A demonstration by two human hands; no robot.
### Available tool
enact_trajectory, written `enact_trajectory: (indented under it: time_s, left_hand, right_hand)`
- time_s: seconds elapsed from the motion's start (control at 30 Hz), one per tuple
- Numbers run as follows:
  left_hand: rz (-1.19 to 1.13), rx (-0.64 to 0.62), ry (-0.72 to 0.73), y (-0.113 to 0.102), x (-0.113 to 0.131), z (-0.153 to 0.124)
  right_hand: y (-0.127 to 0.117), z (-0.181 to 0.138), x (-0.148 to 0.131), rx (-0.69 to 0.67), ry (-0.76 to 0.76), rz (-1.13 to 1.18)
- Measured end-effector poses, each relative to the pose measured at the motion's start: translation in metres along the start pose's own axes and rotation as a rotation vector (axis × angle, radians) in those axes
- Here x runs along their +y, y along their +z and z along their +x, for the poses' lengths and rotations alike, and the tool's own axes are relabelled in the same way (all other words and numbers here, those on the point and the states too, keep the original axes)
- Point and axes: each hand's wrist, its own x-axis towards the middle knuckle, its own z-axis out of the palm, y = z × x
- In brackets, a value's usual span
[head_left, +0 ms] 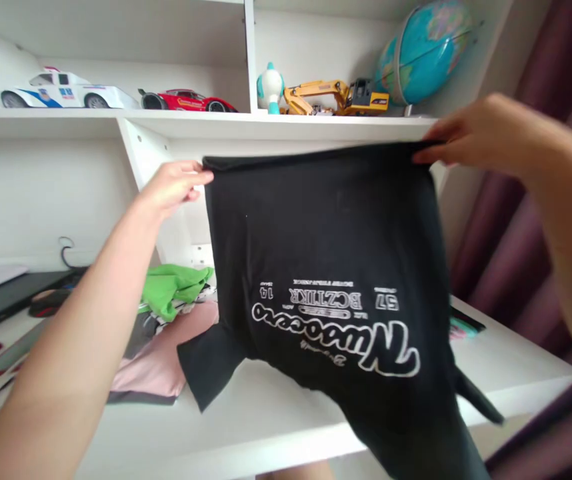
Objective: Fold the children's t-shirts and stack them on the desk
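Hanging upside down, black T-shirt [326, 267] hem pinched by both hands' fingers [193, 179].

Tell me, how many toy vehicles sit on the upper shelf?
3: a white car at far left, a red car beside it, and a yellow digger right of the divider. None looks hidden.

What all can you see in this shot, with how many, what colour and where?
black printed cotton T-shirt: one, black, held up upside down
green crumpled garment: one, green, on desk pile
pink folded garment: one, pink, under the green
white toy police car: one, upper shelf, left
red toy sports car: one, beside it
yellow toy excavator: one, upper shelf
blue globe: one, shelf right
left hand: grips hem corner
right hand: grips other corner
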Motion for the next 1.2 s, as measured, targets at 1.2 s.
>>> enact_trajectory:
  time_s: [1.2]
  left_hand:
    - [0.840,-0.641,-0.214,0.169,-0.213,-0.143]
  right_hand:
    - [0.266,-0.187,-0.024,-0.718,-0.015,0.350]
